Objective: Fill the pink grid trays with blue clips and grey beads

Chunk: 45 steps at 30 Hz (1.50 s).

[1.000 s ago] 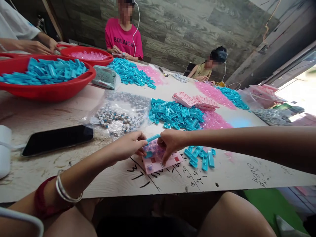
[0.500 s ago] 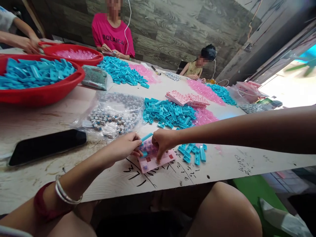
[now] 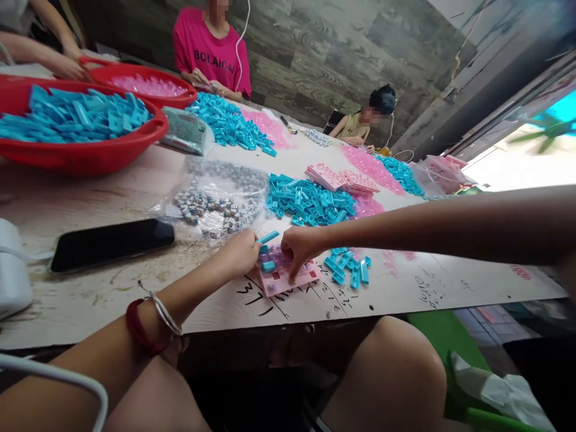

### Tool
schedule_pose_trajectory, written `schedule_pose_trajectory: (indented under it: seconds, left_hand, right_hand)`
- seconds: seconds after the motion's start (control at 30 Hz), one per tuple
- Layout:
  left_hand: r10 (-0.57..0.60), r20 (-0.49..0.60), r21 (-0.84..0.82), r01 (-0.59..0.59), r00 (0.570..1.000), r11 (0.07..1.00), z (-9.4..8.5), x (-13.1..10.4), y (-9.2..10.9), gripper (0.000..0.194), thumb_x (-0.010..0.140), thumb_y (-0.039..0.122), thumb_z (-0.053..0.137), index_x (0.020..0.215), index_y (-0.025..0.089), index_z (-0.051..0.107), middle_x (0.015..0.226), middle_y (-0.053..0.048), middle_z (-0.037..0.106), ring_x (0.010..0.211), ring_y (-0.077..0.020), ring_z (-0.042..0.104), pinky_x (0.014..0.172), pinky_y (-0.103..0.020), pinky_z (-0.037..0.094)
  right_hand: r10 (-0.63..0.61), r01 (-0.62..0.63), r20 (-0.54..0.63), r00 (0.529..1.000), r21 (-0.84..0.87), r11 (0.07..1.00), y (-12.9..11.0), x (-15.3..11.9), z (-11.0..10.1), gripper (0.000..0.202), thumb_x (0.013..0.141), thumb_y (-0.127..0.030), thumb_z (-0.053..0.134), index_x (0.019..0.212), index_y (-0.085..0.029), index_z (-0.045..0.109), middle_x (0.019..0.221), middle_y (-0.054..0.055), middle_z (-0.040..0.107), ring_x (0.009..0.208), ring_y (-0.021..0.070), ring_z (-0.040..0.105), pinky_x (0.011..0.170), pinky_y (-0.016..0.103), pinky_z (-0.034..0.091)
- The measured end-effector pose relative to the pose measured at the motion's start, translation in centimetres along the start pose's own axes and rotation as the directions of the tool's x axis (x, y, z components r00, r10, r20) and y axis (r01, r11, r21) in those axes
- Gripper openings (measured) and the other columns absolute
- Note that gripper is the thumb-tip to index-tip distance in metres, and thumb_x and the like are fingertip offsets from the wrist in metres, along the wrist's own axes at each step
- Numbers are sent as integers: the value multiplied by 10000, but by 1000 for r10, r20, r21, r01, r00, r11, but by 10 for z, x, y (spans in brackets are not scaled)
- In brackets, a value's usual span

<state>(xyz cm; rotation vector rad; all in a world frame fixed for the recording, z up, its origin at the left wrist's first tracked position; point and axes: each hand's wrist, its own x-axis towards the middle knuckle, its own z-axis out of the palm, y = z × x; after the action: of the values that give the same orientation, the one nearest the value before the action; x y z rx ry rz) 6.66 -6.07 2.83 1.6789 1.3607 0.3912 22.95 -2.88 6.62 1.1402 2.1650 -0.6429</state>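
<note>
A pink plastic plate (image 3: 288,280) with square holes lies near the table's front edge, and small clear purplish pieces cover its far part. At its left side is my left hand (image 3: 243,252), closed, with a long blue plastic piece (image 3: 270,237) sticking out of the fingers. A short blue block (image 3: 268,266) rests on the plate just beside that hand. Over the plate's middle, my right hand (image 3: 300,245) has its fingers curled and its thumb pointing down onto the plate. Whatever lies inside those curled fingers is hidden.
Beyond the plate are a heap of blue pieces (image 3: 310,201), stacked pink plates (image 3: 328,175) and a clear bag of small metal parts (image 3: 216,204). A phone (image 3: 112,243) and a red basket (image 3: 90,153) are at left. Co-workers (image 3: 211,51) sit across the table.
My left hand has drawn back slightly from the short blue block and is more closed, the long blue piece still in it. The right thumb stays down on the plate. The camera view has shifted.
</note>
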Motion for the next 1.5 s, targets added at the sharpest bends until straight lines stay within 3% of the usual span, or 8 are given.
schedule_pose_trajectory:
  seconds: [0.17, 0.27, 0.37, 0.57, 0.8, 1.0, 1.2, 1.5]
  left_hand:
    - [239, -98, 219, -213, 966, 952, -9, -13, 8, 156, 811, 273, 393, 833, 165, 502, 823, -62, 597, 793, -201, 545, 676, -297, 402]
    - [352, -54, 255, -328, 934, 910, -7, -26, 18, 181, 791, 290, 412, 831, 163, 535, 879, -68, 587, 849, -208, 521, 726, -307, 394]
    - [385, 33, 302, -377, 922, 876, 1, -34, 26, 191, 768, 287, 453, 842, 154, 568, 894, -75, 589, 847, -207, 521, 731, -303, 392]
    - [349, 144, 386, -377, 926, 842, 15, -41, 31, 191, 756, 292, 514, 803, 151, 634, 793, -42, 622, 743, -172, 538, 655, -255, 372]
    - [349, 107, 451, -358, 931, 817, 28, -43, 28, 168, 754, 268, 533, 781, 153, 652, 778, -32, 626, 740, -166, 535, 642, -243, 356]
    - [348, 34, 538, -311, 937, 784, 37, -48, 28, 130, 741, 255, 543, 744, 150, 621, 743, -26, 613, 712, -163, 522, 593, -238, 331]
    - [355, 34, 585, -307, 934, 751, 40, -46, 29, 108, 707, 198, 542, 659, 146, 623, 720, -29, 600, 691, -157, 520, 586, -239, 327]
    - [292, 145, 534, -324, 945, 781, 34, -37, 34, 104, 640, 175, 543, 566, 129, 600, 579, -3, 548, 566, -125, 481, 506, -221, 278]
  right_hand:
    - [-117, 173, -302, 946, 167, 971, 25, -35, 24, 417, 589, -487, 730, 724, -125, 572, 625, -19, 510, 561, 79, 393, 521, 222, 318]
    - [-130, 261, -583, 802, 146, 954, 48, -58, 50, 508, 607, -437, 737, 993, -145, 580, 965, 79, 572, 855, 170, 505, 725, 290, 424]
    - [-216, 352, -712, 668, 47, 935, 62, -62, 80, 735, 622, -392, 739, 1271, -229, 435, 1293, 117, 424, 1195, 259, 361, 980, 422, 318]
    - [-216, 503, -840, 497, 75, 861, 53, -45, 109, 583, 651, -287, 728, 1190, -193, 525, 1226, 134, 454, 1145, 234, 435, 946, 392, 389]
    - [-243, 552, -871, 428, 39, 833, 34, -63, 106, 324, 700, -247, 694, 1009, -176, 626, 1053, 103, 577, 990, 195, 536, 870, 342, 438]
    - [-364, 601, -834, 414, -50, 798, 22, -53, 105, 102, 773, -161, 603, 845, -166, 676, 870, 65, 637, 794, 143, 582, 738, 259, 458]
    - [-341, 593, -873, 348, -77, 802, 16, -45, 109, 109, 779, -130, 582, 758, -159, 685, 775, 60, 632, 711, 131, 572, 655, 232, 444]
    - [-339, 600, -869, 361, -62, 798, 19, -40, 107, 116, 760, -140, 603, 672, -141, 678, 640, 30, 573, 574, 98, 511, 538, 205, 383]
